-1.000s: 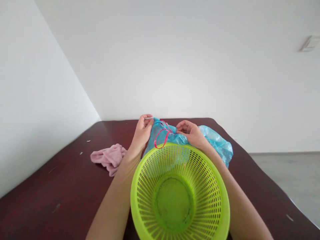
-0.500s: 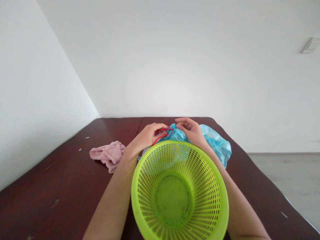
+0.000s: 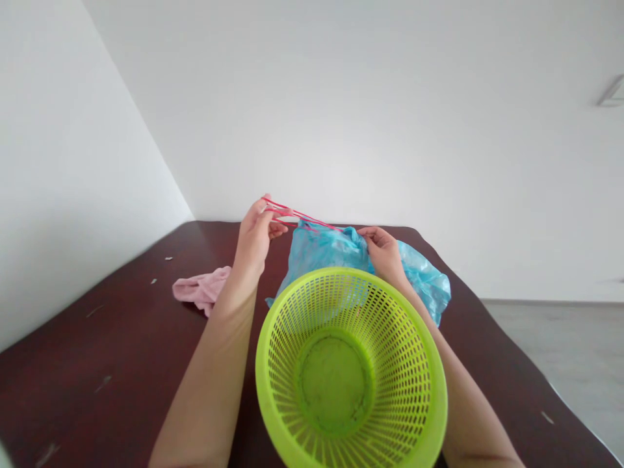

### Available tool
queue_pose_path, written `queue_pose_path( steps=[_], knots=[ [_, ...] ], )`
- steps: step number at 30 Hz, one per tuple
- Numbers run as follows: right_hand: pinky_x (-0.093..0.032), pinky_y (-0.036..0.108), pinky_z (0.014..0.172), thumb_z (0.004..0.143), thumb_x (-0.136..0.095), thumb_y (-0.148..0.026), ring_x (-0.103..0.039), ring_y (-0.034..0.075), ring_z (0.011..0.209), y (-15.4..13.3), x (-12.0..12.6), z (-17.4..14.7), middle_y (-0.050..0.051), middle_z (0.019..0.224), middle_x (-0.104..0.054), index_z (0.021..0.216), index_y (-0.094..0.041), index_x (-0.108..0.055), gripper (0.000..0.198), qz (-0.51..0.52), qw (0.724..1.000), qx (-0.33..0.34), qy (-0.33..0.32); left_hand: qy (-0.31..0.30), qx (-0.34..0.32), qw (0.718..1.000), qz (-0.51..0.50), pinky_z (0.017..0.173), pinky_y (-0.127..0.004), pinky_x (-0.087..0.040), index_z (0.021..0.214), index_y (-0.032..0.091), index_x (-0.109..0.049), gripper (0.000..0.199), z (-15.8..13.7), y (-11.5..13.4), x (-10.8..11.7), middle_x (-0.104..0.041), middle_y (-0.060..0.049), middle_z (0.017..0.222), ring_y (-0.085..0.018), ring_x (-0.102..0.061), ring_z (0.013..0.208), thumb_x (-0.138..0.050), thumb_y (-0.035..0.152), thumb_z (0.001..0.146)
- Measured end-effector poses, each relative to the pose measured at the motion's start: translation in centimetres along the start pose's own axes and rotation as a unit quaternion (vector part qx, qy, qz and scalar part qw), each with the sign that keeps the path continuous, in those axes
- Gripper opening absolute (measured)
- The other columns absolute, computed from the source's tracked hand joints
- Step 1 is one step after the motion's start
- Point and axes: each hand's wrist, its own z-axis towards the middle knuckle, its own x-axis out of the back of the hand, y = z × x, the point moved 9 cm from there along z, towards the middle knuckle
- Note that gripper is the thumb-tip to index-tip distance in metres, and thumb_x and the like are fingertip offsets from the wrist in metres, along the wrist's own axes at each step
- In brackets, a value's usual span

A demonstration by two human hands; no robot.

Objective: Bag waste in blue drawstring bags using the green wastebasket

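Note:
My left hand [image 3: 258, 227] is raised left of a blue plastic bag [image 3: 324, 250]. Thin red string [image 3: 307, 218] loops over its fingers and runs taut in several strands to the top of the bag. My right hand [image 3: 383, 250] pinches the gathered blue plastic at the bag's right side. In front of the bag, between my forearms, a lime-green plastic basket [image 3: 336, 383] faces me with its open top and hides the bag's lower part. Nothing shows inside the basket.
A crumpled pink cloth [image 3: 202, 289] lies on the dark red table [image 3: 121, 364], left of my left forearm. More blue plastic [image 3: 426, 279] spreads beyond my right wrist. White walls [image 3: 336, 117] stand behind and to the left.
My left hand has moved up and left, stretching the red string away from the bag. The bag's left side has risen and spread. My right hand stays near its place, shifted slightly right.

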Motion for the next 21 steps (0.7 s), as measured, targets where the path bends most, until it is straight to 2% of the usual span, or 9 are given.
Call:
queue_pose_path(
  steps=[4, 6, 8, 11, 13, 15, 17, 19, 21],
  knots=[
    [-0.056, 0.040, 0.071, 0.086, -0.087, -0.073, -0.063, 0.021, 0.071, 0.1, 0.3, -0.1, 0.002, 0.086, -0.078, 0.103, -0.029, -0.080, 0.047, 0.012, 1.000, -0.012, 0.012, -0.019, 0.020, 0.996, -0.087, 0.072, -0.027, -0.063, 0.131, 0.027, -0.080, 0.043, -0.1, 1.3, 0.0, -0.087, -0.008, 0.129, -0.016, -0.075, 0.081, -0.077, 0.048, 0.093],
    [-0.055, 0.040, 0.068, 0.088, -0.087, -0.073, -0.063, 0.022, 0.070, -0.4, 0.5, -0.3, 0.002, 0.081, -0.076, 0.102, -0.029, -0.081, 0.047, 0.017, 1.000, -0.016, 0.019, -0.035, 0.012, 0.994, -0.107, 0.072, -0.026, -0.063, 0.127, 0.028, -0.082, 0.040, -0.6, 2.2, -0.6, -0.085, -0.007, 0.123, -0.016, -0.075, 0.083, -0.077, 0.045, 0.092],
    [-0.052, 0.039, 0.063, 0.094, -0.085, -0.078, -0.061, 0.023, 0.067, -0.8, 0.6, -0.6, 0.002, 0.076, -0.074, 0.099, -0.029, -0.083, 0.049, 0.014, 0.999, -0.032, 0.017, -0.080, 0.022, 0.990, -0.113, 0.073, -0.028, -0.064, 0.128, 0.028, -0.082, 0.042, -1.4, 2.7, -1.8, -0.084, -0.007, 0.116, -0.018, -0.076, 0.085, -0.077, 0.047, 0.092],
    [-0.051, 0.039, 0.063, 0.097, -0.084, -0.085, -0.062, 0.023, 0.071, -1.3, 0.0, -1.1, 0.004, 0.079, -0.078, 0.096, -0.028, -0.087, 0.058, -0.039, 0.998, -0.043, -0.036, -0.170, 0.044, 0.980, -0.089, 0.074, -0.033, -0.067, 0.132, 0.024, -0.083, 0.052, -2.7, 3.1, -3.9, -0.085, -0.012, 0.122, -0.024, -0.081, 0.091, -0.072, 0.057, 0.094],
    [-0.052, 0.040, 0.068, 0.092, -0.093, -0.080, -0.065, 0.023, 0.076, -1.4, -0.9, -1.3, 0.005, 0.087, -0.082, 0.099, -0.027, -0.089, 0.053, -0.088, 0.992, -0.027, -0.092, -0.191, 0.034, 0.977, -0.088, 0.075, -0.035, -0.069, 0.136, 0.023, -0.084, 0.059, -3.1, 3.5, -4.4, -0.085, -0.015, 0.135, -0.026, -0.083, 0.095, -0.069, 0.063, 0.096],
    [-0.053, 0.041, 0.071, 0.087, -0.099, -0.070, -0.066, 0.024, 0.078, -1.2, -1.7, -1.4, 0.004, 0.089, -0.084, 0.101, -0.029, -0.089, 0.045, -0.113, 0.984, -0.010, -0.135, -0.187, 0.016, 0.978, -0.095, 0.077, -0.034, -0.069, 0.140, 0.023, -0.085, 0.062, -3.0, 3.7, -4.2, -0.084, -0.015, 0.146, -0.024, -0.085, 0.096, -0.069, 0.067, 0.099],
    [-0.052, 0.041, 0.073, 0.086, -0.097, -0.064, -0.066, 0.024, 0.077, -1.0, -1.9, -1.2, 0.003, 0.087, -0.083, 0.098, -0.029, -0.088, 0.038, -0.116, 0.982, 0.001, -0.146, -0.169, 0.000, 0.983, -0.073, 0.078, -0.032, -0.069, 0.138, 0.023, -0.086, 0.059, -2.5, 3.5, -3.7, -0.083, -0.014, 0.151, -0.022, -0.085, 0.095, -0.072, 0.068, 0.103],
    [-0.052, 0.040, 0.073, 0.087, -0.094, -0.063, -0.065, 0.023, 0.077, -1.0, -1.6, -0.9, 0.002, 0.085, -0.081, 0.094, -0.029, -0.085, 0.036, -0.100, 0.986, -0.001, -0.132, -0.116, -0.022, 0.993, -0.022, 0.074, -0.029, -0.066, 0.128, 0.023, -0.088, 0.052, -1.8, 3.2, -2.4, -0.085, -0.013, 0.145, -0.020, -0.083, 0.090, -0.078, 0.068, 0.105],
    [-0.051, 0.039, 0.071, 0.086, -0.095, -0.063, -0.065, 0.022, 0.076, -1.0, -0.8, -0.7, 0.001, 0.084, -0.078, 0.092, -0.029, -0.081, 0.037, -0.061, 0.993, -0.026, -0.100, -0.041, -0.050, 0.998, 0.027, 0.071, -0.027, -0.062, 0.111, 0.023, -0.085, 0.045, -1.2, 3.5, -0.8, -0.088, -0.011, 0.127, -0.017, -0.079, 0.083, -0.083, 0.068, 0.105]
  ],
)
